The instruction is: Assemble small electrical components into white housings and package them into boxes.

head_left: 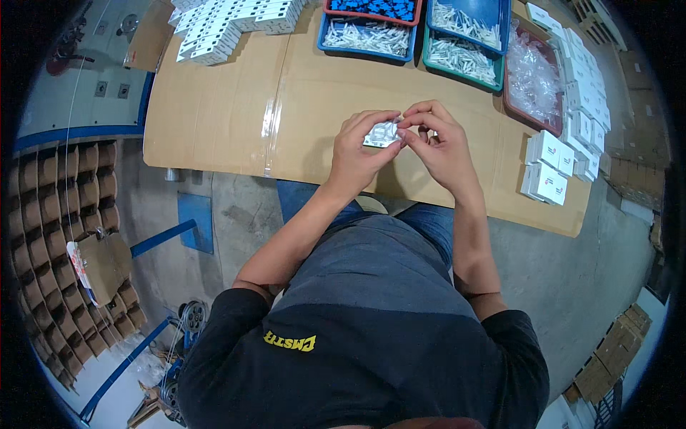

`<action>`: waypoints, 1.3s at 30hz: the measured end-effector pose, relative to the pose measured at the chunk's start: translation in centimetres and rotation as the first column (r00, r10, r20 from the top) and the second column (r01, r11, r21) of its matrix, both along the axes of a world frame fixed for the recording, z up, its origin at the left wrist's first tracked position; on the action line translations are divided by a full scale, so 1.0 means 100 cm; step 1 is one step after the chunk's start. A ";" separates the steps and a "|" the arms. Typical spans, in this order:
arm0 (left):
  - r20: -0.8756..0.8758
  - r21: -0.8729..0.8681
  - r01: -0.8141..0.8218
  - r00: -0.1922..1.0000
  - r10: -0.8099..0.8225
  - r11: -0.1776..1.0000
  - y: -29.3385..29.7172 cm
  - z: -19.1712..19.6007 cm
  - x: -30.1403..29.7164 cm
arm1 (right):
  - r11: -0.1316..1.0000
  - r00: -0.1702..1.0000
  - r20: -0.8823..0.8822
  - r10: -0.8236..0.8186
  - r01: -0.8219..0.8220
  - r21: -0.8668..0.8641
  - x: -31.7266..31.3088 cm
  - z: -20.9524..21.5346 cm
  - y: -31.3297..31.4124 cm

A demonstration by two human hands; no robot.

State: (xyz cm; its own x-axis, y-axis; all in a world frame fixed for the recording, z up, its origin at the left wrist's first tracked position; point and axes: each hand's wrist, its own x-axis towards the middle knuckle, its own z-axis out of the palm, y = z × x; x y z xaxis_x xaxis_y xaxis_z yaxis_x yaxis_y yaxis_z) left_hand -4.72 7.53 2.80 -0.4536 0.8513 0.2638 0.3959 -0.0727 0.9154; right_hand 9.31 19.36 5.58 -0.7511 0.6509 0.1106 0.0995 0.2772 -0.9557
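Note:
My left hand (355, 146) holds a small white box (382, 134) between thumb and fingers, just above the cardboard-covered table. A shiny, silvery-clear surface like plastic film shows on the side facing up. My right hand (444, 146) is at the right end of the box, with thumb and index finger pinched together against its edge. What lies between those fingertips is too small to make out. Both hands are near the table's front edge, close to my body.
Beyond my hands stand a blue tray (321, 44) of white slim parts, a red tray (336, 12) of blue pieces, a green tray (466, 80) and a red bin (525, 114) of clear bags. White boxes stand stacked at right (549, 154) and far left (214, 39).

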 end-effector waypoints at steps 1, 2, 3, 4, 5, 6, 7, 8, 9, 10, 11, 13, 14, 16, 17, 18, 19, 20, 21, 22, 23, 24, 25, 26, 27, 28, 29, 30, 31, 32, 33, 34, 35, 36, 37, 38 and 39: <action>0.001 -0.001 -0.003 1.000 0.003 1.000 0.000 -0.001 0.000 | 0.999 0.999 0.029 0.026 -0.027 0.030 -0.001 0.001 -0.001; 0.006 0.008 0.000 1.000 0.000 1.000 -0.001 -0.001 -0.001 | 0.999 0.999 0.029 0.029 -0.030 0.028 -0.002 0.003 -0.002; 0.012 0.019 0.004 1.000 -0.004 1.000 -0.001 -0.001 -0.002 | 0.998 0.997 0.071 0.034 -0.038 0.049 -0.002 0.009 -0.003; 0.012 0.020 0.001 1.000 -0.001 1.000 0.000 -0.002 -0.001 | 0.996 0.993 0.112 0.039 -0.047 0.070 -0.003 0.011 -0.003; 0.028 0.031 -0.022 0.999 0.021 0.999 0.001 -0.004 -0.001 | 0.996 0.993 0.113 0.042 -0.050 0.070 -0.003 0.011 -0.004; 0.044 0.041 -0.044 0.998 0.042 0.998 0.001 -0.005 0.000 | 0.997 0.995 0.089 0.051 -0.056 0.055 -0.003 0.011 -0.004; 0.045 0.040 -0.047 0.998 0.045 0.998 0.001 -0.005 0.000 | 0.997 0.996 0.065 0.060 -0.062 0.040 -0.002 0.010 -0.004; 0.049 0.039 -0.045 0.998 0.044 0.998 0.001 -0.005 0.001 | 0.997 0.996 0.065 0.063 -0.065 0.039 -0.002 0.009 -0.004; 0.054 0.038 -0.042 0.998 0.039 0.998 0.001 -0.005 0.000 | 0.986 0.993 0.083 0.086 -0.097 0.137 -0.002 0.007 -0.003; 0.055 0.037 -0.042 0.998 0.040 0.998 0.001 -0.005 0.000 | 0.964 0.989 0.104 0.108 -0.130 0.233 -0.003 0.005 -0.003; 0.024 0.047 -0.032 0.999 0.031 0.998 0.001 -0.006 0.000 | 0.964 0.989 0.105 0.109 -0.131 0.232 -0.003 0.003 -0.003; -0.007 0.054 -0.023 1.000 0.024 0.998 0.000 -0.007 0.000 | 0.942 0.974 0.164 0.155 -0.195 0.273 -0.005 0.000 -0.006; -0.037 0.059 -0.024 0.999 0.027 0.998 0.000 -0.009 0.000 | 0.942 0.974 0.165 0.156 -0.197 0.271 -0.005 -0.003 -0.007; -0.067 0.064 -0.026 0.997 0.030 0.998 0.000 -0.011 0.000 | 0.938 0.971 0.161 0.179 -0.218 0.270 -0.007 -0.008 -0.007; -0.064 0.060 -0.031 0.997 0.035 0.998 0.000 -0.012 0.000 | 0.938 0.970 0.161 0.180 -0.219 0.269 -0.008 -0.008 -0.008; -0.062 0.056 -0.038 0.997 0.042 0.998 0.000 -0.012 0.000 | 0.978 0.980 0.107 0.167 -0.179 0.107 -0.009 -0.008 -0.010; -0.062 0.054 -0.041 0.997 0.044 0.998 0.000 -0.011 -0.001 | 0.988 0.988 0.055 0.145 -0.141 -0.060 -0.010 -0.008 -0.010; -0.044 0.051 -0.039 0.998 0.041 0.998 0.000 -0.010 -0.001 | 0.988 0.988 0.055 0.147 -0.144 -0.062 -0.010 -0.008 -0.009; -0.024 0.049 -0.035 0.999 0.036 0.998 0.000 -0.010 -0.002 | 0.985 0.989 0.019 0.146 -0.143 -0.099 -0.009 -0.006 -0.005; -0.024 0.049 -0.035 0.999 0.036 0.998 0.001 -0.010 -0.002 | 0.980 0.990 -0.017 0.143 -0.144 -0.136 -0.007 -0.005 -0.002; -0.015 0.045 -0.033 0.999 0.033 0.998 0.001 -0.010 -0.003 | 0.980 0.990 -0.016 0.142 -0.143 -0.136 -0.007 -0.005 0.002; -0.007 0.038 -0.027 1.000 0.027 0.999 0.002 -0.010 -0.003 | 0.985 0.991 -0.031 0.131 -0.134 -0.108 -0.005 -0.006 0.007; -0.008 0.039 -0.022 1.000 0.022 0.999 0.002 -0.010 -0.003 | 0.989 0.992 -0.048 0.120 -0.124 -0.080 -0.004 -0.006 0.011; -0.011 0.008 -0.010 1.000 0.011 1.000 0.002 -0.010 -0.004 | 0.990 0.992 -0.049 0.115 -0.118 -0.078 -0.002 -0.007 0.015; -0.015 -0.015 0.009 1.000 -0.010 1.000 0.003 -0.010 -0.004 | 0.993 0.996 0.018 0.092 -0.090 -0.077 0.001 -0.007 0.021; -0.018 -0.005 0.025 1.000 -0.025 1.000 0.004 -0.010 -0.005 | 0.995 0.994 0.085 0.067 -0.060 -0.073 0.002 -0.008 0.026; 0.005 -0.001 0.000 1.000 0.000 1.000 0.002 -0.011 -0.005 | 0.997 0.995 0.082 0.050 -0.045 -0.062 0.002 -0.011 0.033; 0.032 0.009 -0.009 0.999 0.009 1.000 0.003 -0.013 -0.002 | 0.995 0.996 0.085 -0.012 0.020 -0.097 0.006 -0.018 0.042; 0.042 0.005 0.002 0.999 -0.003 1.000 0.001 -0.016 -0.003 | 0.988 0.994 0.085 -0.066 0.077 -0.137 0.006 -0.027 0.051; 0.037 0.020 0.025 0.999 -0.026 0.999 -0.001 -0.018 -0.003 | 0.987 0.993 0.079 -0.090 0.099 -0.123 0.007 -0.037 0.065; 0.067 -0.025 0.029 0.997 -0.028 0.999 -0.003 -0.016 -0.002 | 0.986 0.980 0.122 -0.158 0.164 -0.037 0.010 -0.050 0.083; 0.099 -0.069 0.038 0.995 -0.031 0.997 -0.005 -0.016 0.000 | 0.972 0.959 0.163 -0.233 0.227 0.054 0.015 -0.058 0.100; 0.111 -0.082 0.045 0.993 -0.036 0.996 -0.006 -0.017 0.001 | 0.962 0.948 0.186 -0.259 0.236 0.139 0.017 -0.062 0.116; 0.106 -0.069 0.066 0.993 -0.058 0.995 -0.007 -0.020 0.001 | 0.955 0.943 0.178 -0.282 0.257 0.150 0.018 -0.071 0.132; 0.090 -0.094 0.066 0.994 -0.058 0.993 -0.010 -0.023 0.001 | 0.932 0.921 0.191 -0.339 0.303 0.198 0.019 -0.083 0.147; 0.073 -0.119 0.060 0.996 -0.052 0.991 -0.012 -0.024 0.002 | 0.907 0.898 0.201 -0.392 0.341 0.245 0.019 -0.095 0.162; 0.077 -0.111 0.050 0.996 -0.041 0.993 -0.012 -0.022 0.005 | 0.901 0.893 0.194 -0.405 0.354 0.253 0.021 -0.105 0.176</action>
